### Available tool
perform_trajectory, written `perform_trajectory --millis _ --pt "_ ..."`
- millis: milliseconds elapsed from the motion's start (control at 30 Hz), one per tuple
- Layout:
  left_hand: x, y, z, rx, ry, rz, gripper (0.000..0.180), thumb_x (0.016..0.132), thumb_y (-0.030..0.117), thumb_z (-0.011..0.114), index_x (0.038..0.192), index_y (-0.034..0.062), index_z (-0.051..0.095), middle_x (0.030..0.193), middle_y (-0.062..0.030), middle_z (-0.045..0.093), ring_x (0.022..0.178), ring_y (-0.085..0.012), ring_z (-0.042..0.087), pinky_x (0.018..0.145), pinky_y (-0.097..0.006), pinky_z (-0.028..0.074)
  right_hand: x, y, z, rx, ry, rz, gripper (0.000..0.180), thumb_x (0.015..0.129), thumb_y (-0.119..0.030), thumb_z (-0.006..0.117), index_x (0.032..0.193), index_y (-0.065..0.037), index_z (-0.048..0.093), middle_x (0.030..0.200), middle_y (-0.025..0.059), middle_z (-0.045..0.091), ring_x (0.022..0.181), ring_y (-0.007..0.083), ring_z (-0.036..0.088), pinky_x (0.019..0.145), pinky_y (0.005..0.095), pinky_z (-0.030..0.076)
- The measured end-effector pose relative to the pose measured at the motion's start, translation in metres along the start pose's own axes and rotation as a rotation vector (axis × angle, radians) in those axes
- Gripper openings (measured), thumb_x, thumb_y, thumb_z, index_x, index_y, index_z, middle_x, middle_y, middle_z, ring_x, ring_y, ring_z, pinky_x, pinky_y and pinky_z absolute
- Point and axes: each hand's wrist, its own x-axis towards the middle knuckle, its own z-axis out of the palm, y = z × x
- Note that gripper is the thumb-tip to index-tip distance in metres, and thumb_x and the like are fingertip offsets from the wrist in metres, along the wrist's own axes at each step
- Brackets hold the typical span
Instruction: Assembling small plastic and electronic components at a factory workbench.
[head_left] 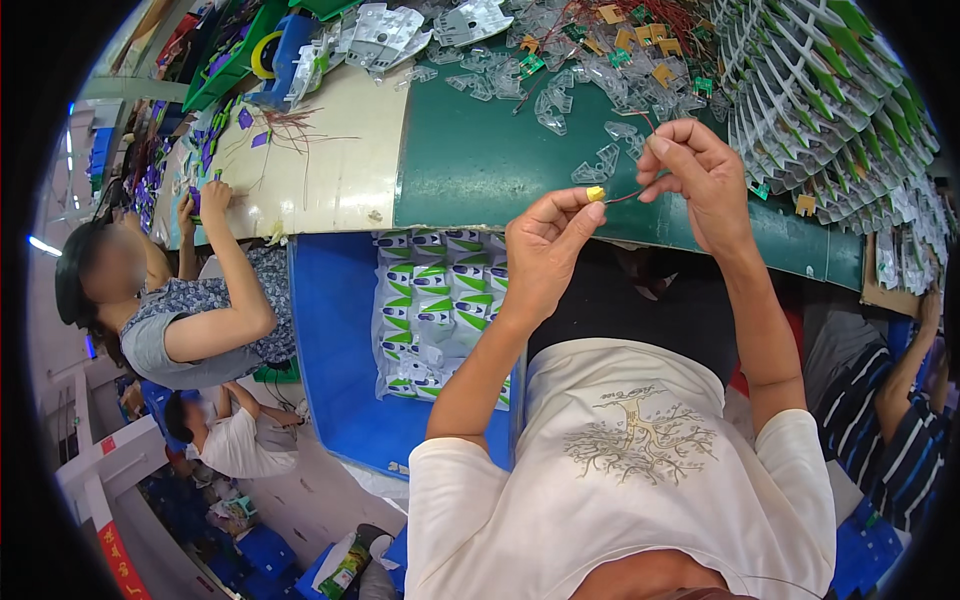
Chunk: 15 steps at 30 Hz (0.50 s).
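My left hand (545, 250) is raised just over the table's front edge, with thumb and forefinger pinched together. At its fingertips sits a small yellow piece (595, 193), too small to name surely. A thin red and dark wire (624, 198) runs from there across to my right hand (703, 180). That hand is closed too, its fingertips pinching the wire, and a loose wire end sticks up above it. Just beyond both hands, clear plastic parts (603, 162) lie on the green tabletop (470, 170).
Heaped clear parts, small green and yellow circuit boards (662, 75) and red wires cover the far table. Stacked grey-and-green pieces (800, 90) rise at the right. A blue bin (335, 340) with bagged white-and-green items stands below left. Co-workers sit at left (200, 320) and right (880, 420).
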Motion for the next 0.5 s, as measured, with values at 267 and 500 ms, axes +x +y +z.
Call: perform_trajectory --millis 267,500 --pt "0.004 0.001 0.001 0.174 0.041 0.296 0.020 0.087 -0.007 0.070 0.106 -0.0025 0.066 0.095 -0.0062 0.070 0.084 -0.0079 0.064 0.075 -0.020 0.051 -0.022 -0.012 0.017 -1.022 -0.085 -0.750 0.022 0.078 -0.005 0.076 0.098 -0.004 0.069 0.102 0.0096 0.068 0.102 0.0274 0.064 0.102 0.0479 0.044" --pt "0.005 -0.004 -0.002 0.056 0.025 0.174 0.025 0.086 -0.005 0.072 0.109 -0.0029 0.063 0.093 -0.0057 0.069 0.083 -0.0075 0.063 0.075 -0.021 0.052 -0.028 -0.009 0.024 -0.836 -0.171 -0.427 0.008 0.086 -0.001 0.068 0.094 0.001 0.066 0.084 0.0120 0.065 0.077 0.0270 0.065 0.075 0.0351 0.054"
